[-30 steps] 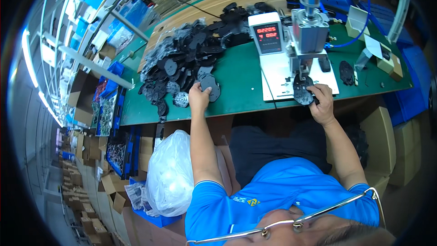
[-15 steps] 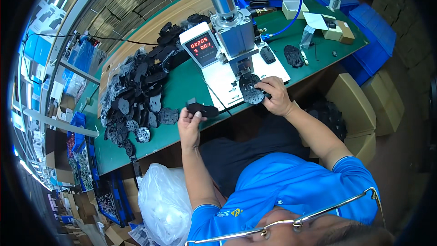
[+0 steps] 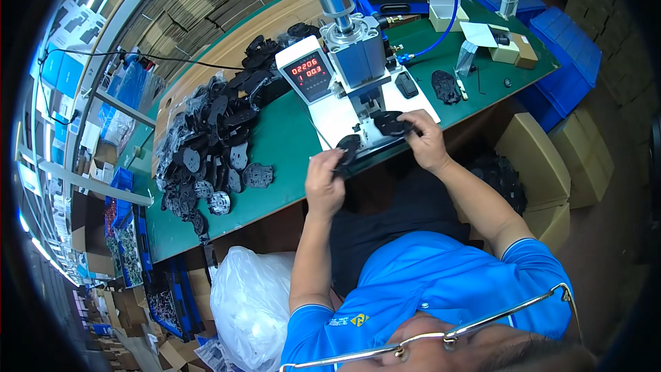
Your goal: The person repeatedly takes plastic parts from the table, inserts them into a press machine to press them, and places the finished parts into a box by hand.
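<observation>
My left hand (image 3: 325, 182) pinches a dark, rounded plastic part (image 3: 348, 150) just off the front left of the press base. In my right hand (image 3: 428, 140) is a second black oval plastic part (image 3: 392, 124), tilted and held by its right end. It is close to the white fixture under the head of the bench press (image 3: 361, 58); I cannot tell whether the two touch. The press's white base plate (image 3: 418, 105) carries a dark mouse-shaped piece (image 3: 405, 85). Beside the cylinder stands a control box with a red lit display (image 3: 307, 72).
Loose black plastic parts (image 3: 206, 141) form a heap on the left of the green table (image 3: 275, 127). A flat black part (image 3: 446, 87) and small cartons (image 3: 523, 52) lie at the right. Below are an open carton (image 3: 533, 151) and a white plastic bag (image 3: 249, 303).
My left hand has moved right with its part, toward the press base. My right hand has shifted slightly up, and its part has turned from face-on to tilted. The display digits differ.
</observation>
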Action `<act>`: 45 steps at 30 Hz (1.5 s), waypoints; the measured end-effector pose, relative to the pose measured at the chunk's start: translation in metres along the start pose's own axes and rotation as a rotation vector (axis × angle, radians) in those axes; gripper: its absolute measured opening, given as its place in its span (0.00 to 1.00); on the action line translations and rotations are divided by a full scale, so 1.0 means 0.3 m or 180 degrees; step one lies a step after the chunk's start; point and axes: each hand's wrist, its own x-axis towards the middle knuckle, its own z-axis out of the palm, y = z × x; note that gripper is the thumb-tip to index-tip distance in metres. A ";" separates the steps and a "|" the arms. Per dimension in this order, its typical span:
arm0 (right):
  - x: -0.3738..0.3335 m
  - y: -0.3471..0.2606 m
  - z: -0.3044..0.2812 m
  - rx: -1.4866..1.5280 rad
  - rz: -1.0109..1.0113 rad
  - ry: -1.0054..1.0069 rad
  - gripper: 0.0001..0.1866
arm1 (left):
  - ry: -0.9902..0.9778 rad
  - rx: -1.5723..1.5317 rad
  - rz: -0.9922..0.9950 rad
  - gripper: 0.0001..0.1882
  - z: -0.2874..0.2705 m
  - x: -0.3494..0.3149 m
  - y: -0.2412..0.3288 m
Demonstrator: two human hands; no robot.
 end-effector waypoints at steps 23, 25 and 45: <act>-0.731 0.236 -0.748 -0.2941 0.2545 -0.1111 0.38 | -0.0468 0.0888 0.0747 0.20 0.226 0.107 0.055; -0.573 0.169 -0.614 -0.2294 0.1701 -0.0682 0.34 | -0.0460 0.0912 0.0733 0.20 0.220 0.102 0.053; -0.017 0.020 0.018 -0.1251 -0.1205 -0.0519 0.28 | -0.0474 0.0654 0.0065 0.34 0.063 0.049 0.036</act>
